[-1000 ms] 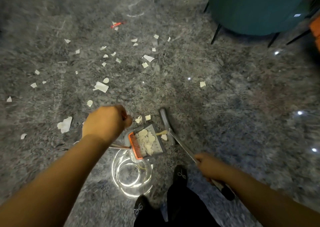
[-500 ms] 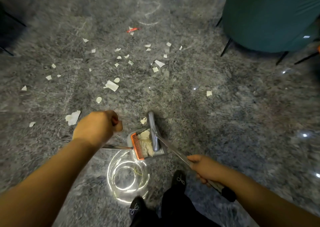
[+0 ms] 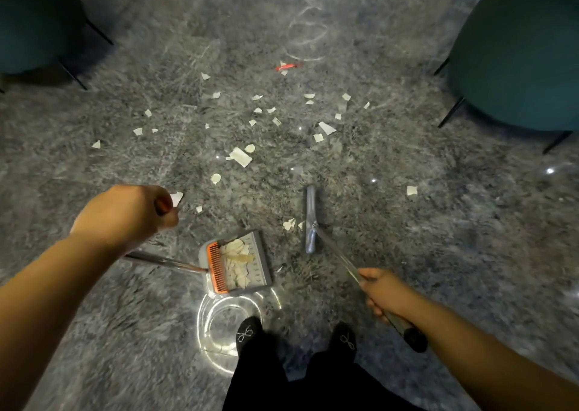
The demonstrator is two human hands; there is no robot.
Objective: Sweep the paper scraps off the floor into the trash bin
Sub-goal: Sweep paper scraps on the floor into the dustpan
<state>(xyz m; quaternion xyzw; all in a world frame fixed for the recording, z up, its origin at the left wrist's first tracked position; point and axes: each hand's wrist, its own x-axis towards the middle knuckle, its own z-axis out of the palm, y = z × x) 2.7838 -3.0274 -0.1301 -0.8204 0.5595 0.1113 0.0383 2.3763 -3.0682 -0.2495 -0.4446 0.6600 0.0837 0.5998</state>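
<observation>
My left hand [image 3: 125,211] grips the top of the long dustpan handle. The grey dustpan [image 3: 260,258] with an orange comb sits on the floor just ahead of my feet and holds a heap of white paper scraps [image 3: 236,263]. My right hand [image 3: 383,294] grips the metal broom handle; the grey broom head [image 3: 310,219] stands on the floor right of the pan, apart from it, with two scraps [image 3: 289,223] beside it. Several more scraps [image 3: 240,157] lie scattered farther out. No trash bin is in view.
The floor is glossy grey marble with a ring-shaped light reflection [image 3: 219,326] by my feet [image 3: 249,332]. A teal chair [image 3: 520,53] on thin black legs stands at the right, another dark chair [image 3: 34,22] at the far left. A red scrap [image 3: 288,66] lies far ahead.
The broom head has left the dustpan mouth and moved out to the right and forward. The dustpan stays on the floor with its scraps. The view has tilted, showing more floor ahead.
</observation>
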